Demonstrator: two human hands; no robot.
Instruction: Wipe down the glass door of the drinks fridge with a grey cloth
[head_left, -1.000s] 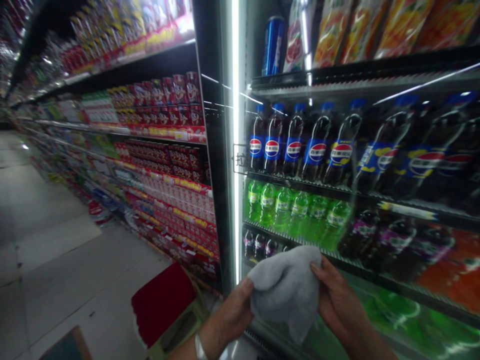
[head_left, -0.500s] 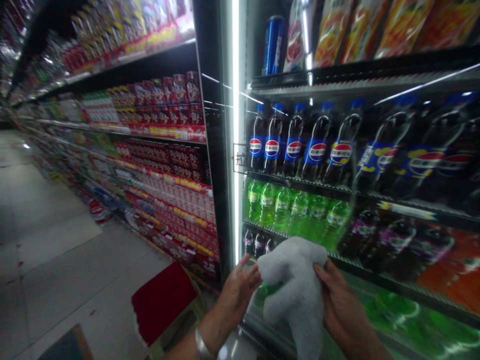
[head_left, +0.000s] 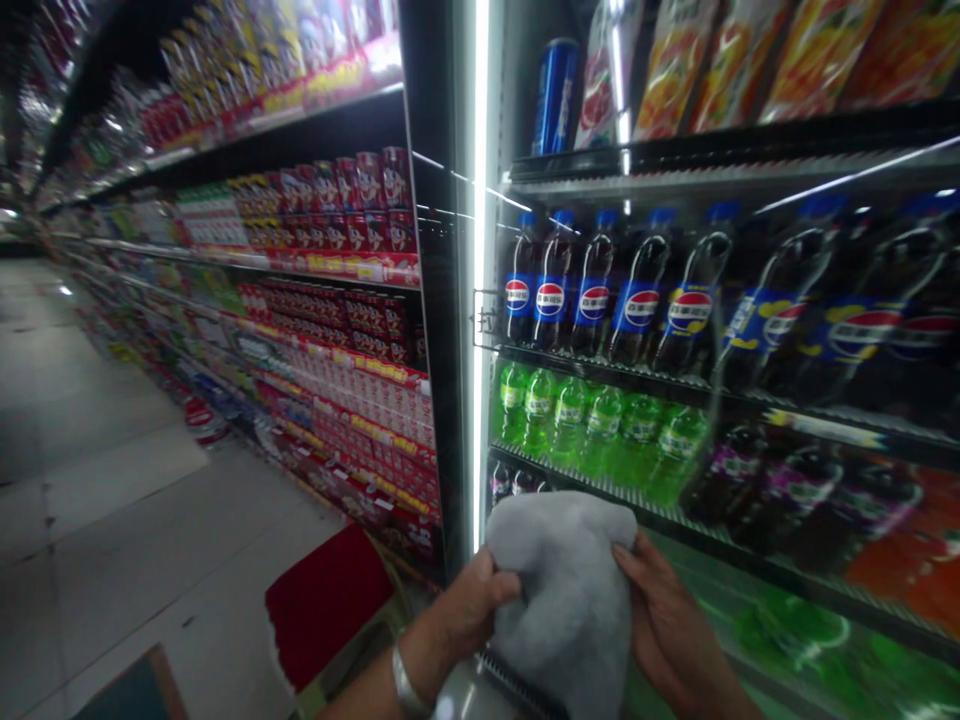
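A grey cloth (head_left: 566,590) is bunched between both my hands in front of a drinks fridge's glass door (head_left: 675,420). My left hand (head_left: 469,610) has its fingers curled into the cloth's left side; a metal bracelet shows at the wrist. My right hand (head_left: 667,630) grips the cloth's right edge with thumb and fingers. The cloth hangs low before the door, near the rows of green bottles (head_left: 592,420).
The fridge holds dark cola bottles (head_left: 600,290) above the green ones and purple and orange ones lower right. A red-topped stool (head_left: 330,600) stands at the lower left. Long stocked shelves (head_left: 300,300) line the tiled aisle (head_left: 112,480).
My left hand, open-fingered half a second ago, has closed on the cloth again. The cloth was shifted between the hands and is bunched up more.
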